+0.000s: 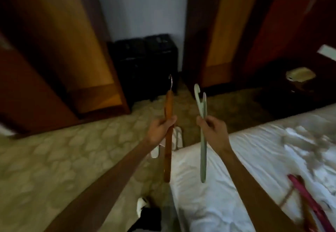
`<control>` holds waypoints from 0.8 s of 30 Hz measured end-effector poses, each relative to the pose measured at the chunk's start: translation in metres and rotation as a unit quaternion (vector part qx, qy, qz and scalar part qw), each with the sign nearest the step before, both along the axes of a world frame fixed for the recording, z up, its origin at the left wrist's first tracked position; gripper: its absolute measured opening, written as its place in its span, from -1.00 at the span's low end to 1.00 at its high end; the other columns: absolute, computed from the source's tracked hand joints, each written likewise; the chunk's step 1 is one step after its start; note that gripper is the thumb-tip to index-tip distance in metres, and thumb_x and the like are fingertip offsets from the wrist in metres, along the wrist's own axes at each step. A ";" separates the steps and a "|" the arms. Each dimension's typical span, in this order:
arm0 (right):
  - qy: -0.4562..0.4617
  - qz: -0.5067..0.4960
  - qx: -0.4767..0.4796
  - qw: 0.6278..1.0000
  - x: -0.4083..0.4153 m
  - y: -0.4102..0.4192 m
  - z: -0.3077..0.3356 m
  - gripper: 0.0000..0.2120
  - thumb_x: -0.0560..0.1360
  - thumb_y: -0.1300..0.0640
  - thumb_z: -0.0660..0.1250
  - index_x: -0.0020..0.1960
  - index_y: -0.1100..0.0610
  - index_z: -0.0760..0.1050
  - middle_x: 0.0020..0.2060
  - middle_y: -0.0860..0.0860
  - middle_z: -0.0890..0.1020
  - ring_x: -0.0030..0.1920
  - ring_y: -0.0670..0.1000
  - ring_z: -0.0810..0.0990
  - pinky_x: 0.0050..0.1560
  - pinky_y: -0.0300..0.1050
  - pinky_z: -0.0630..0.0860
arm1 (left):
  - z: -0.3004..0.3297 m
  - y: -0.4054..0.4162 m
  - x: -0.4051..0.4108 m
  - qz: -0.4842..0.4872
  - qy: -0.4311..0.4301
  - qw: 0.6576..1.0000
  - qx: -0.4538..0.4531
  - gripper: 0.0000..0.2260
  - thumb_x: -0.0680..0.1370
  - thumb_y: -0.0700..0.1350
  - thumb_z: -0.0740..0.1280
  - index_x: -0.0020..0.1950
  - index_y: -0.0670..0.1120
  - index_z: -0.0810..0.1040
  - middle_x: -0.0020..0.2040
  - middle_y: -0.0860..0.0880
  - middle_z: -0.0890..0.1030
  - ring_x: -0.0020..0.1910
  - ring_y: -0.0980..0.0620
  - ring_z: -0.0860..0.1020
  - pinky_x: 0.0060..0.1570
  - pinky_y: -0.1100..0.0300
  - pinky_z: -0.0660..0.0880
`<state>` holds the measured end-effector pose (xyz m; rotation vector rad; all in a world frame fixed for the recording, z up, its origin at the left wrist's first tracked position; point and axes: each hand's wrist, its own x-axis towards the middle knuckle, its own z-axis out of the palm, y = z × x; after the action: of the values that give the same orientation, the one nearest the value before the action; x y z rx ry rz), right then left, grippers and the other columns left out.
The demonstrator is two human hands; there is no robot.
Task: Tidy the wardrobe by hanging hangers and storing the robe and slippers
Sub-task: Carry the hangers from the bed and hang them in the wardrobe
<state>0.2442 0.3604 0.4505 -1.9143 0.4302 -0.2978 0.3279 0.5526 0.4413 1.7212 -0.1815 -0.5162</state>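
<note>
My left hand (161,129) grips a brown wooden hanger (168,157) seen edge-on, its metal hook pointing up and away. My right hand (211,130) grips a pale green plastic hanger (202,157), perhaps two held together, hook upward. Both are held out in front of me over the corner of the bed. White slippers (177,140) lie on the carpet just beyond the bed corner, partly behind the wooden hanger. A pink hanger (307,197) and a wooden one (307,213) lie on the bed (254,150) at lower right. Rumpled white cloth (305,140) lies on the bed.
An open wooden wardrobe door (60,50) stands at left, another wooden panel (218,31) at right. Two black suitcases (145,64) stand against the white wall between them. A dark side table (298,93) with a small pale object is at far right. Patterned carpet (63,159) covers the floor.
</note>
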 end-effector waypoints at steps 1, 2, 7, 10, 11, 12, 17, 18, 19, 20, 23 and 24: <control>-0.002 0.030 -0.001 1.000 0.022 0.022 0.005 -0.71 0.57 -0.01 0.37 -0.13 0.23 0.61 -0.30 0.11 0.64 -0.33 -0.08 0.55 -0.26 -0.19 0.52 | 0.007 0.027 0.009 0.017 -0.009 1.000 0.001 -0.66 0.60 0.11 0.33 -0.21 -0.13 0.58 -0.35 -0.03 0.54 -0.39 0.07 0.50 -0.29 0.24 0.45; -0.005 0.060 0.001 0.998 0.044 0.046 0.010 -0.70 0.57 -0.02 0.37 -0.11 0.24 0.60 -0.29 0.12 0.64 -0.34 -0.10 0.55 -0.27 -0.19 0.51 | 0.011 0.053 0.019 0.033 -0.011 0.999 -0.006 -0.67 0.62 0.09 0.32 -0.20 -0.13 0.58 -0.34 -0.03 0.53 -0.38 0.06 0.49 -0.31 0.25 0.44; -0.030 0.164 -0.003 0.986 0.148 0.169 0.029 -0.71 0.59 -0.07 0.33 -0.13 0.13 0.62 -0.29 0.10 0.65 -0.35 -0.11 0.55 -0.29 -0.25 0.46 | 0.023 0.175 0.076 0.116 -0.035 0.992 -0.046 -0.69 0.63 0.03 0.32 -0.14 -0.19 0.56 -0.35 -0.05 0.46 -0.39 0.03 0.41 -0.37 0.26 0.35; -0.050 0.199 0.003 0.979 0.210 0.243 0.034 -0.69 0.60 -0.01 0.34 -0.18 0.20 0.61 -0.30 0.20 0.61 -0.34 0.01 0.52 -0.22 -0.13 0.42 | 0.031 0.245 0.116 0.149 -0.062 0.986 -0.035 -0.67 0.61 0.08 0.34 -0.17 -0.16 0.59 -0.35 -0.05 0.50 -0.38 0.03 0.45 -0.34 0.24 0.37; -0.052 0.215 0.003 0.975 0.228 0.266 0.035 -0.71 0.60 0.00 0.34 -0.21 0.14 0.62 -0.36 0.10 0.60 -0.36 -0.06 0.52 -0.22 -0.13 0.42 | 0.032 0.267 0.129 0.162 -0.069 0.984 -0.030 -0.66 0.61 0.09 0.35 -0.19 -0.15 0.60 -0.36 -0.05 0.50 -0.39 0.03 0.45 -0.35 0.23 0.38; -0.056 0.227 0.010 0.972 0.247 0.288 0.036 -0.72 0.60 0.01 0.34 -0.24 0.08 0.62 -0.42 -0.01 0.58 -0.37 -0.12 0.51 -0.23 -0.15 0.43 | 0.033 0.287 0.143 0.173 -0.074 0.982 -0.025 -0.66 0.60 0.09 0.35 -0.21 -0.14 0.60 -0.38 -0.03 0.51 -0.41 0.05 0.46 -0.36 0.24 0.38; -0.071 0.261 0.034 0.962 0.318 0.369 0.054 -0.76 0.60 -0.04 0.32 -0.19 0.01 0.62 -0.38 -0.12 0.59 -0.37 -0.24 0.52 -0.26 -0.29 0.45 | 0.046 0.365 0.212 0.193 -0.083 0.978 -0.009 -0.64 0.60 0.13 0.33 -0.22 -0.11 0.61 -0.38 0.00 0.53 -0.41 0.07 0.48 -0.34 0.23 0.41; -0.071 0.262 0.036 0.962 0.331 0.379 0.057 -0.76 0.60 -0.04 0.32 -0.18 0.02 0.62 -0.34 -0.08 0.61 -0.34 -0.23 0.54 -0.24 -0.29 0.47 | 0.049 0.375 0.226 0.191 -0.081 0.978 -0.014 -0.64 0.61 0.13 0.32 -0.22 -0.11 0.61 -0.38 0.00 0.53 -0.40 0.06 0.48 -0.33 0.24 0.42; -0.069 0.263 0.035 0.962 0.345 0.387 0.062 -0.75 0.60 -0.05 0.32 -0.18 0.04 0.62 -0.30 -0.05 0.63 -0.30 -0.20 0.57 -0.20 -0.26 0.50 | 0.053 0.383 0.241 0.190 -0.081 0.978 -0.021 -0.64 0.61 0.13 0.32 -0.23 -0.10 0.61 -0.38 0.00 0.53 -0.40 0.05 0.48 -0.33 0.24 0.42; -0.070 0.266 0.033 0.961 0.360 0.393 0.066 -0.75 0.59 -0.05 0.32 -0.17 0.04 0.62 -0.27 -0.03 0.65 -0.25 -0.16 0.60 -0.16 -0.22 0.53 | 0.057 0.390 0.258 0.189 -0.084 0.978 -0.027 -0.64 0.62 0.13 0.31 -0.25 -0.08 0.60 -0.38 -0.01 0.53 -0.41 0.05 0.48 -0.34 0.24 0.42; -0.072 0.267 0.027 0.961 0.410 0.404 0.082 -0.74 0.60 -0.06 0.31 -0.15 0.06 0.64 -0.25 -0.04 0.65 -0.19 -0.11 0.61 -0.11 -0.18 0.51 | 0.070 0.404 0.315 0.188 -0.092 0.977 -0.024 -0.63 0.61 0.16 0.31 -0.25 -0.08 0.58 -0.35 -0.05 0.53 -0.39 0.03 0.50 -0.30 0.20 0.45; -0.076 0.265 0.025 0.961 0.429 0.405 0.086 -0.73 0.60 -0.06 0.31 -0.15 0.06 0.64 -0.24 -0.02 0.65 -0.19 -0.09 0.61 -0.10 -0.16 0.53 | 0.075 0.408 0.336 0.188 -0.094 0.977 -0.020 -0.60 0.59 0.19 0.31 -0.23 -0.11 0.60 -0.33 -0.09 0.56 -0.37 -0.03 0.53 -0.26 0.14 0.50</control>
<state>0.6727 0.7653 0.5368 -1.8618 -0.1818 -0.0768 0.6636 0.9602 0.5160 1.7115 0.0017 -0.0696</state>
